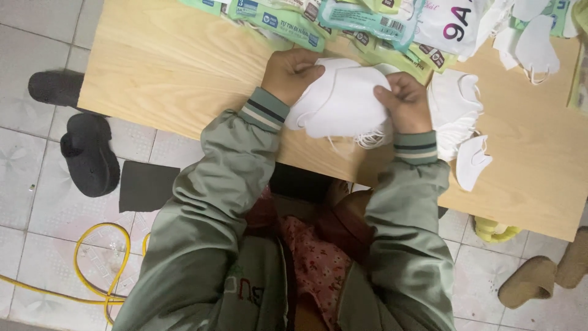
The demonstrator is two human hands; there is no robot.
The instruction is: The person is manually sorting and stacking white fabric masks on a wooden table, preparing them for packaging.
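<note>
- I am watching a bundle of white face masks (343,101) being held just above the near edge of the wooden table (165,67).
- My left hand (293,73) is gripping the bundle at its 10 o'clock side, fingers curled over it.
- My right hand (405,101) is pinching its 3 o'clock edge, thumb pressing on top.
- More loose white masks (456,107) are lying at 3 o'clock.
- Green packets (288,21) are crowding 12 o'clock.
- Black slippers (89,153) are sitting at 8 o'clock on the floor.
</note>
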